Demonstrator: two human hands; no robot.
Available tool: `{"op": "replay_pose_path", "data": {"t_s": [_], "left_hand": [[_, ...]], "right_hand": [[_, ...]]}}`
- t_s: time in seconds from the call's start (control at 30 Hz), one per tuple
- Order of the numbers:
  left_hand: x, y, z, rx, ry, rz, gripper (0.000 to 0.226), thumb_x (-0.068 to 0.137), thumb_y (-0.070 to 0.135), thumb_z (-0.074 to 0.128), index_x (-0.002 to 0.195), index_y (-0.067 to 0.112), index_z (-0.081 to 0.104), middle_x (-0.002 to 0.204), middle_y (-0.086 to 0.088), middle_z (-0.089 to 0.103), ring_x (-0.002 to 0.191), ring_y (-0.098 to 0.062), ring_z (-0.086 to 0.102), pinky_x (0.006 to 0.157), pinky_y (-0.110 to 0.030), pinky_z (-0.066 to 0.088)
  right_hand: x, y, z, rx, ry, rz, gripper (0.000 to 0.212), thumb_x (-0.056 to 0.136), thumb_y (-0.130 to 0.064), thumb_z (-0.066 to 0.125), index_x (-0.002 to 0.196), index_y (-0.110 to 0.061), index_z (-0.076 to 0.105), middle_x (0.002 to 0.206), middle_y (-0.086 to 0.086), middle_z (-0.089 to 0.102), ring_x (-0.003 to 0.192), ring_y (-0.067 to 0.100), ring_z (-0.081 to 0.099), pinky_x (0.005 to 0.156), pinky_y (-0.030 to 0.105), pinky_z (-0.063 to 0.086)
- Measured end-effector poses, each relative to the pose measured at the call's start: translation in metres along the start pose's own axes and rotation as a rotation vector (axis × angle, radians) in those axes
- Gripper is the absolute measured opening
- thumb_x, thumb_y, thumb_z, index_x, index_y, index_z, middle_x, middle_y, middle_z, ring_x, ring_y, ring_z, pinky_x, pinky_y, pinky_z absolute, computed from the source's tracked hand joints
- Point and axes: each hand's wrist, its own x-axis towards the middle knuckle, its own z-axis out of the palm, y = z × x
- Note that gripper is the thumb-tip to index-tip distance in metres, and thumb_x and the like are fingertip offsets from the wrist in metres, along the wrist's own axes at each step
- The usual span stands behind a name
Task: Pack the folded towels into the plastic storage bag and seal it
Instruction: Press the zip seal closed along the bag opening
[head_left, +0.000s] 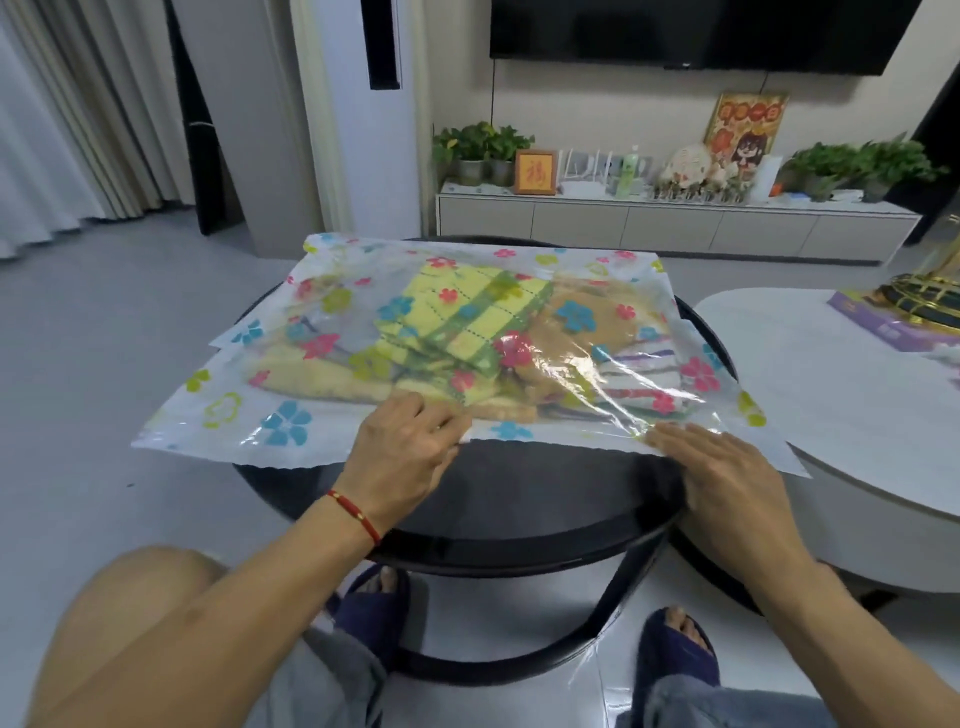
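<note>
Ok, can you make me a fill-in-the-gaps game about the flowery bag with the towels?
1. The folded towels lie inside the clear flower-printed plastic bag, which rests on a round ____ table.
2. The left hand has a ____ string bracelet at its wrist.
3. The towel on top is yellow and ____.
4. The right hand presses the bag's ____ edge.

Missing words: black; red; green; near

black round table (509, 499), wall television (696, 31), potted plants (480, 143)
</note>
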Motion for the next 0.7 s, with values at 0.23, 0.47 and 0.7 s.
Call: {"op": "replay_pose_path", "data": {"t_s": [0.23, 0.47, 0.7], "left_hand": [[-0.011, 0.003, -0.005, -0.089, -0.010, -0.090, 0.013, 0.079, 0.020, 0.075, 0.091, 0.015, 0.072, 0.085, -0.002, 0.067, 0.075, -0.027, 0.061, 0.063, -0.037, 0.049], [-0.031, -0.016, -0.009, -0.018, -0.058, -0.065, 0.023, 0.076, 0.027, 0.075, 0.097, 0.019, 0.072, 0.084, 0.002, 0.066, 0.072, -0.025, 0.060, 0.055, -0.033, 0.048], [-0.092, -0.080, -0.014, 0.102, 0.012, -0.152, 0.017, 0.086, 0.026, 0.069, 0.101, 0.020, 0.072, 0.087, 0.000, 0.068, 0.071, -0.029, 0.059, 0.059, -0.037, 0.047]], "right_hand": [[0.026, -0.148, 0.023, -0.008, 0.013, -0.178, 0.048, 0.093, -0.011, 0.063, 0.141, -0.017, 0.059, 0.141, 0.003, 0.064, 0.137, 0.029, 0.054, 0.117, 0.055, 0.034], [0.038, -0.161, 0.047, 0.117, 0.053, -0.278, 0.038, 0.081, 0.008, 0.068, 0.113, -0.010, 0.077, 0.116, 0.006, 0.078, 0.109, 0.033, 0.072, 0.087, 0.045, 0.058], [0.021, -0.131, 0.046, 0.053, 0.088, -0.107, 0.061, 0.065, 0.027, 0.072, 0.111, -0.013, 0.079, 0.122, 0.005, 0.077, 0.122, 0.033, 0.069, 0.097, 0.056, 0.054]]}}
